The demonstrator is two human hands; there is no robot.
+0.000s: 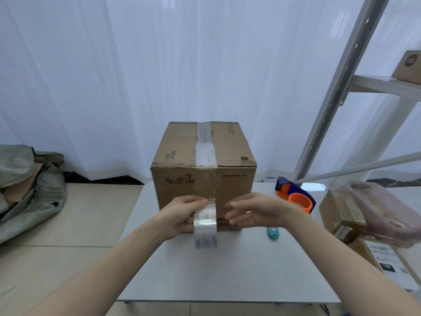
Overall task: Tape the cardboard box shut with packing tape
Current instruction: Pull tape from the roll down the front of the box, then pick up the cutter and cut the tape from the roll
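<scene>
Left hand gripping tape roll before cardboard box; right hand spread beside.

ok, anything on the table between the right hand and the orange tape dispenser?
Nothing. In the head view, only bare white table shows between the right hand and the tape dispenser. The teal cutter lies nearer the camera, outside that stretch.

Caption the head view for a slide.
Left hand holds tape roll against taped cardboard box; right hand open beside it.

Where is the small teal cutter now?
The teal cutter lies on the white table, right of the cardboard box, below the right hand.
</scene>
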